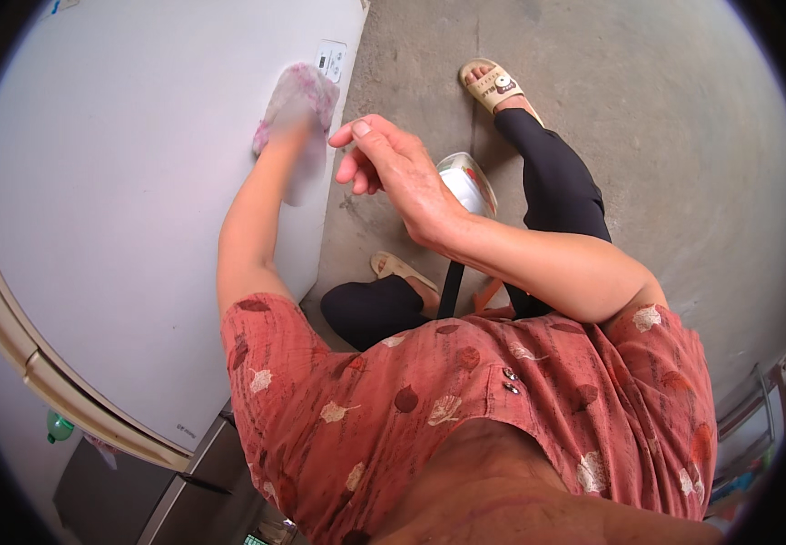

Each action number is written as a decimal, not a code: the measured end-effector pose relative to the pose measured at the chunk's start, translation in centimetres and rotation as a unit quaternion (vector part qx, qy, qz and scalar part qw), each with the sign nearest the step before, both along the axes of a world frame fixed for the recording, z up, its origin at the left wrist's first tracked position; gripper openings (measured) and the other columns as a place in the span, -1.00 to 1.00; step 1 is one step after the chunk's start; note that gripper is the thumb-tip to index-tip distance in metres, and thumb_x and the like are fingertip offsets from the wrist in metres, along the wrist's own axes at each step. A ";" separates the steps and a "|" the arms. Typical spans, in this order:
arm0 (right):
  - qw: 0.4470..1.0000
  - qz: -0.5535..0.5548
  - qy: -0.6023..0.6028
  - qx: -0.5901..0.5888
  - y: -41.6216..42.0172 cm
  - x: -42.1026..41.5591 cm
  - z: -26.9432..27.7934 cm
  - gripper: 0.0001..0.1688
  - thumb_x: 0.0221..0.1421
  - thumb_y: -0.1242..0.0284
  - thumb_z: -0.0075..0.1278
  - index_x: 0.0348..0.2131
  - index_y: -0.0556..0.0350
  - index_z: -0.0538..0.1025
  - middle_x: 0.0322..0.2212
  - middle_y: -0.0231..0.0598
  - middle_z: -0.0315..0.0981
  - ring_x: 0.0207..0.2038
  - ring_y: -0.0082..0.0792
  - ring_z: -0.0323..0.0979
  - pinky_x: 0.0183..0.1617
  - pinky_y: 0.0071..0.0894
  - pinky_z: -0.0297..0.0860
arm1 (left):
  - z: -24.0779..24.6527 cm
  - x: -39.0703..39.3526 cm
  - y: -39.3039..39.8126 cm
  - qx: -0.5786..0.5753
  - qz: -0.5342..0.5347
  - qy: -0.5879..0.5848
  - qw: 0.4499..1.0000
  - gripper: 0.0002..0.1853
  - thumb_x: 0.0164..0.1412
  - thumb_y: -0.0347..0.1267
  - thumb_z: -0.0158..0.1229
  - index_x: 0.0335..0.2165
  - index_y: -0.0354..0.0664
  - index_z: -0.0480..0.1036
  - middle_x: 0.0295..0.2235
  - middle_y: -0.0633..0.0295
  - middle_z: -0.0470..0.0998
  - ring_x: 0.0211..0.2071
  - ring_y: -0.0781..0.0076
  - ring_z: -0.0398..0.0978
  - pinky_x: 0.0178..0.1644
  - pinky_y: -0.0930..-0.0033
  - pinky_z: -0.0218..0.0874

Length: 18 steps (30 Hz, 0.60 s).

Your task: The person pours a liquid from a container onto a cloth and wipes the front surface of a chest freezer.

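Observation:
My left hand [297, 133] is at a pink-and-white cloth [307, 85], which lies against the white front panel of what looks like a chest freezer [127, 170]. The hand and part of the cloth are blurred, so the fingers cannot be made out. Just above the cloth is a small control panel [331, 61] with a display and buttons, near the panel's edge. My right hand [396, 167] hangs in the air to the right of the cloth, thumb uppermost, fingers loosely bent and apart. Nothing is in it.
A white container [464, 187] with a printed rim stands on the concrete floor [672, 136] between my feet in beige slippers [491, 85]. A black strap [450, 289] hangs before me. A beige rim [93, 409] edges the freezer, with a green bottle [59, 426] beyond.

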State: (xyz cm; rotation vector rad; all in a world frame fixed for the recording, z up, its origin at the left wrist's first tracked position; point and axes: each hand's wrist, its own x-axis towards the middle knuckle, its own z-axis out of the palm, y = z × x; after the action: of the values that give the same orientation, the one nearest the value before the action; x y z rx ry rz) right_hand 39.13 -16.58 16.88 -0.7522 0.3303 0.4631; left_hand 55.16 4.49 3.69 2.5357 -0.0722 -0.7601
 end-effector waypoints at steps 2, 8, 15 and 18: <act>1.000 -0.005 0.019 -0.002 -0.9 0.4 0.4 -0.59 0.35 0.13 -0.30 -0.20 0.02 0.44 -0.51 -0.49 0.38 -0.45 -0.65 0.22 -0.30 -0.62 0.19 | -0.2 2.1 -3.2 -0.033 -0.010 0.000 0.999 -0.68 0.11 -0.21 0.13 -0.40 -0.30 0.52 -0.55 0.17 0.47 -0.50 0.46 0.39 -0.37 0.37 0.28; 0.998 -0.021 0.059 -0.023 -2.4 1.3 1.8 -0.56 0.36 0.15 -0.35 -0.21 0.08 0.43 -0.52 -0.46 0.39 -0.46 -0.66 0.24 -0.31 -0.61 0.21 | -5.5 7.0 -8.0 -0.146 0.012 -0.028 0.989 -0.72 0.09 -0.23 0.13 -0.41 -0.27 0.54 -0.55 0.15 0.49 -0.50 0.43 0.41 -0.36 0.34 0.30; 0.996 -0.043 0.079 -0.006 -2.2 1.4 1.1 -0.57 0.34 0.16 -0.29 -0.16 0.14 0.43 -0.49 -0.42 0.39 -0.47 -0.65 0.24 -0.34 -0.69 0.22 | -8.4 1.1 -4.1 -0.186 0.036 -0.004 0.982 -0.76 0.07 -0.26 0.14 -0.42 -0.23 0.55 -0.55 0.13 0.50 -0.51 0.41 0.45 -0.34 0.31 0.32; 0.996 -0.035 0.071 -0.031 -1.4 1.5 0.5 -0.57 0.34 0.13 -0.29 -0.21 0.06 0.45 -0.52 -0.48 0.42 -0.48 -0.68 0.26 -0.30 -0.64 0.22 | -7.8 -5.4 0.3 -0.199 0.040 -0.002 0.979 -0.77 0.05 -0.27 0.14 -0.42 -0.22 0.56 -0.55 0.12 0.51 -0.51 0.40 0.46 -0.34 0.30 0.33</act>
State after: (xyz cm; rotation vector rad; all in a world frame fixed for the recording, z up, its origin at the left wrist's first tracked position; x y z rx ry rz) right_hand 40.59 -17.97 17.33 -0.7670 0.5041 0.4428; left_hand 49.74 4.79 -4.07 2.1469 -0.1108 -0.6360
